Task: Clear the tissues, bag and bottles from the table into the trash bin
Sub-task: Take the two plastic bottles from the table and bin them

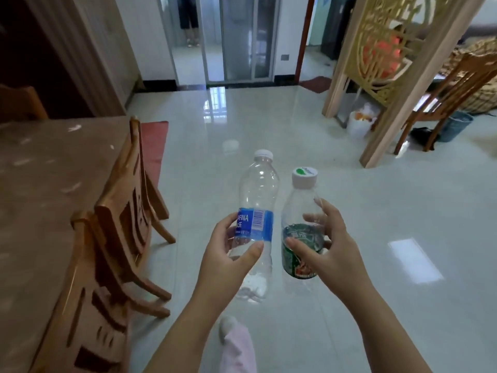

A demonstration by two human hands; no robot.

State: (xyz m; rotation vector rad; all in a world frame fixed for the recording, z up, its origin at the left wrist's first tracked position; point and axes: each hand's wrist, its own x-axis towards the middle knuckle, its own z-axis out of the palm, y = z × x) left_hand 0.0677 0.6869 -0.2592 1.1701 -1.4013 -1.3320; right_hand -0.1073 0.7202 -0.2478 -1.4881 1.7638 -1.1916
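Bottles in hand, carried clear of table [40,184] at far left; wooden chairs [118,224] stand just beside it. Left hand [228,254] grasps blue-label bottle [255,219], long axis near upright, cap tilted away. Right hand [330,243] grasps green-label bottle [301,238], upright, nearly touching the other. Open tiled floor [269,125] ahead, no obstacles. Likely bins far right: white bagged bin [359,125] by carved screen [398,49], blue basket [455,125] beyond under chair. Right hand nearer them.
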